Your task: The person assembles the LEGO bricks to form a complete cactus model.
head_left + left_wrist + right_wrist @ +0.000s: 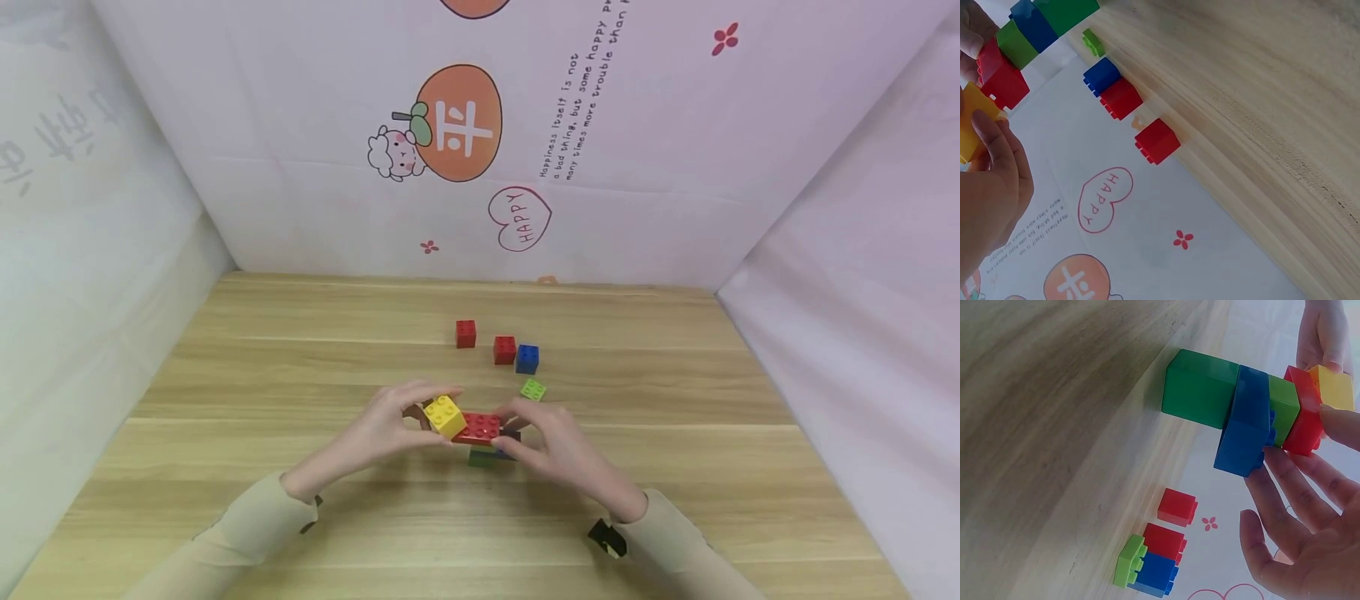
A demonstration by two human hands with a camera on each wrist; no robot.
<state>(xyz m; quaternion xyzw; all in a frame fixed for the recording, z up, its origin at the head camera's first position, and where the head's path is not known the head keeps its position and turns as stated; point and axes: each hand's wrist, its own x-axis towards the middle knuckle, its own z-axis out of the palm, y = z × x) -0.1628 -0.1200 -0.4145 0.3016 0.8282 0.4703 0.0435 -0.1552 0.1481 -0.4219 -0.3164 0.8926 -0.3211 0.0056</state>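
Note:
A stack of toy building bricks stands upright on the table: a dark green brick [1200, 387] at the bottom, then a long blue brick [1244, 425], a light green brick [1285, 406] and a long red brick [480, 427] on top. My left hand [401, 417] pinches a yellow brick [446, 417] between thumb and fingers, at the left end of the red brick's top. The yellow brick looks turned relative to the red one; whether it is pressed on, I cannot tell. With thumb and fingers on either side, my right hand [551, 442] grips the red brick's right end.
Behind the stack lie two small red bricks [466, 333], a small blue brick [527, 359] and a thin light green brick [533, 389]. White printed cloth [322, 208] walls the wooden table [300, 350] at the back and both sides.

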